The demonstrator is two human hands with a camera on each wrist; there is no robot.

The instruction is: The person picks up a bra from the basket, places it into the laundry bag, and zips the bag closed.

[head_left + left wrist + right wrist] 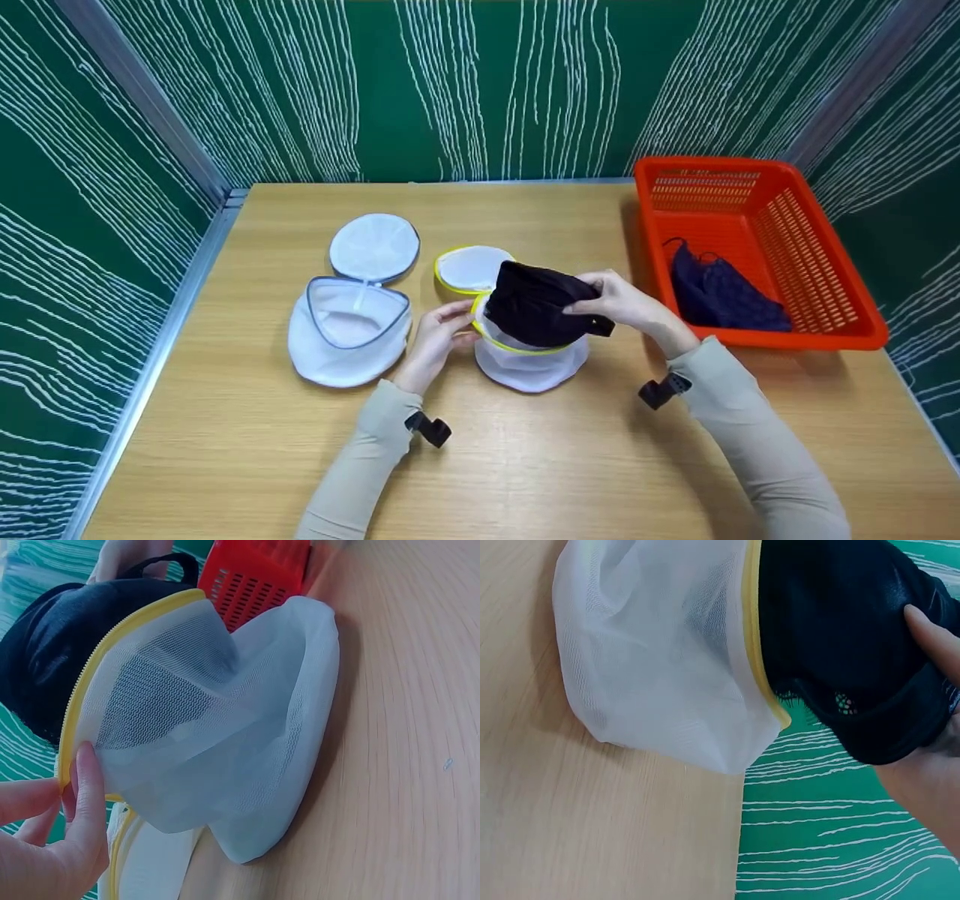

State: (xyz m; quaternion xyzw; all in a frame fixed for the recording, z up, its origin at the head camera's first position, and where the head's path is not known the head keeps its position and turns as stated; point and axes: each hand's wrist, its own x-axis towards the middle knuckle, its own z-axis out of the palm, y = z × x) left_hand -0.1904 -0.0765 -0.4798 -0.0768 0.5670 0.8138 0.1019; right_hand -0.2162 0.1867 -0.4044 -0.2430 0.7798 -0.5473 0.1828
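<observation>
A white mesh laundry bag [531, 369] with a yellow zip edge stands unzipped on the table, its round lid [472, 268] folded back. My left hand [435, 341] pinches the yellow rim at the left between thumb and fingers. A folded black bra [536, 304] with lace trim lies over the bag's mouth, part of it inside the opening. My right hand [619, 300] grips the bra's right end, thumb on top. In the left wrist view a black strap [176, 564] loops near the right hand.
Left of the hands lies another white mesh bag [345, 367] with a grey zip edge, its lid [374, 247] open. An orange plastic basket [832, 247] at the right holds a dark navy lacy garment [724, 292]. Green walls with white lines border the wooden table [517, 465].
</observation>
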